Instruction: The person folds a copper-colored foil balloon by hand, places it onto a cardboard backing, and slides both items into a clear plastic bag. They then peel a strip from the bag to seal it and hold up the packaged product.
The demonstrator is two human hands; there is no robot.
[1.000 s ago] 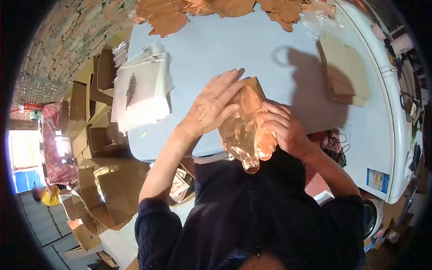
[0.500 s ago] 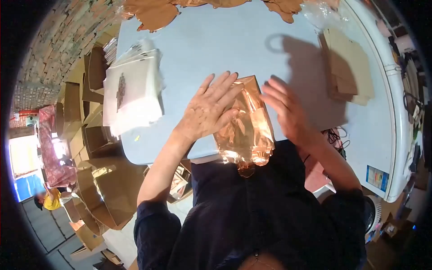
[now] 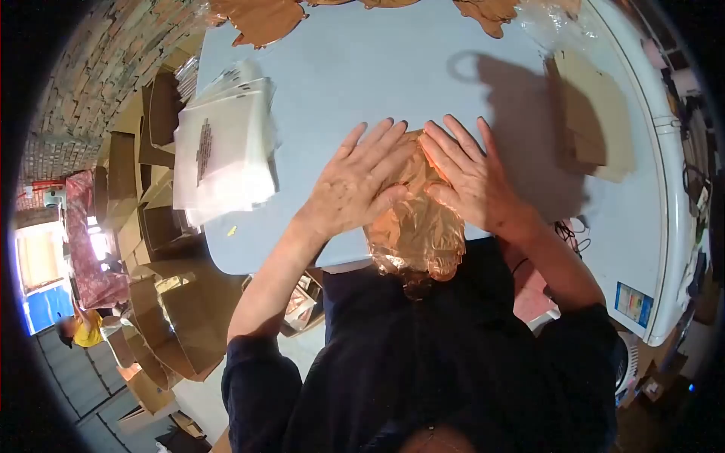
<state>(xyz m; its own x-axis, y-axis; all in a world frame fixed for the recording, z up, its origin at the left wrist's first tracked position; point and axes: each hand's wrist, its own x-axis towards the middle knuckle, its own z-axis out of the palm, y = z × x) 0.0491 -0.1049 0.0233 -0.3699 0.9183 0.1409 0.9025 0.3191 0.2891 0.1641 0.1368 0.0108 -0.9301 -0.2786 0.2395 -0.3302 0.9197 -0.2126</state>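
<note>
A shiny copper-coloured foil piece (image 3: 415, 226) lies at the near edge of the pale table (image 3: 362, 68), its lower end hanging over the edge towards my lap. My left hand (image 3: 353, 181) rests flat on its left side, fingers spread. On its right side lies my right hand (image 3: 472, 177), also flat with fingers apart. Both thumbs point inwards over the foil and do not touch each other. Part of the foil is hidden under the hands.
Clear plastic bags (image 3: 226, 147) are stacked on the left. Brown cardboard sheets (image 3: 593, 117) lie at the right, and more copper foil (image 3: 264, 19) along the far edge. Open cardboard boxes (image 3: 189, 317) stand left of the table. A person in yellow (image 3: 87, 330) is far left.
My right hand has come down and left onto the foil, from hovering beside it. The foil looks flatter, its right edge now covered. My left hand has barely moved.
</note>
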